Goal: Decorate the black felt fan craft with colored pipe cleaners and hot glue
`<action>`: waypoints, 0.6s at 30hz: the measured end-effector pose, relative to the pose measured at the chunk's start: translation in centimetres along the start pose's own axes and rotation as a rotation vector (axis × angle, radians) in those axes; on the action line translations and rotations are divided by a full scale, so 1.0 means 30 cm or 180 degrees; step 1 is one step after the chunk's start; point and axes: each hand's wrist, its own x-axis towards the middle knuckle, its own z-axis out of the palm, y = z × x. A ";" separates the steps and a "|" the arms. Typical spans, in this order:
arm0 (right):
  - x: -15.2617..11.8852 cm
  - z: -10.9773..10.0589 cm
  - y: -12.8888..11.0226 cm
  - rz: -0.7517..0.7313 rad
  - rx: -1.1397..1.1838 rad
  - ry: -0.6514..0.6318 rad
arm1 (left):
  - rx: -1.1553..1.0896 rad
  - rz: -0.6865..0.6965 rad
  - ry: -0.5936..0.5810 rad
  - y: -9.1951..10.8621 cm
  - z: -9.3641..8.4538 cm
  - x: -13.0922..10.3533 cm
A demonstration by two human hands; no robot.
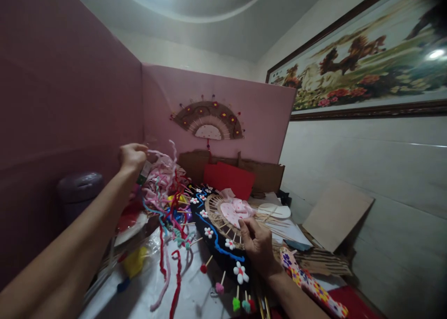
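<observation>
My left hand (133, 156) is raised at the left, fingers pinched on the end of a pale pink fuzzy yarn strand (159, 153). That strand runs right into a tangle of red, pink and teal yarn (161, 188). With closed fingers, my right hand (257, 245) grips a handmade fan (223, 242) near its inner part. Black with a blue wavy line and white flowers, the fan is tilted over the table. Sticks with coloured pompoms (219, 288) poke from its outer edge. Pink dotted cloth (234, 212) covers its centre, partly behind my right hand.
A finished-looking brown fan (223, 118) hangs on the pink board (258, 105). Red card (228, 179) and cardboard (267, 174) stand behind the table. Thin sticks (275, 223), a flowered strip (307, 284) and corrugated cardboard (323, 261) lie right. A lidded bin (79, 188) stands left.
</observation>
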 end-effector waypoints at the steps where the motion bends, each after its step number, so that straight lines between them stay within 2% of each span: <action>1: 0.000 0.000 -0.001 -0.0009 -0.0008 0.0008 | 0.0304 0.0048 -0.0125 -0.010 -0.005 -0.014; 5: 0.001 -0.003 -0.004 -0.0068 -0.0048 0.0011 | 0.1307 0.0624 -0.0364 -0.030 -0.017 -0.096; 8: 0.002 -0.003 -0.003 -0.0079 -0.0081 0.0014 | 0.1739 0.1291 -0.0752 -0.027 -0.004 -0.156; 12: 0.001 -0.003 -0.001 -0.0071 -0.0079 -0.0008 | 0.2123 0.1783 -0.1396 -0.026 0.042 -0.228; 15: 0.002 -0.005 -0.002 -0.0057 -0.0066 -0.0040 | 0.2276 0.1902 -0.2025 -0.048 0.078 -0.290; 18: 0.005 -0.010 -0.006 -0.0014 -0.0071 -0.0056 | 0.2440 0.1703 -0.2400 -0.086 0.095 -0.342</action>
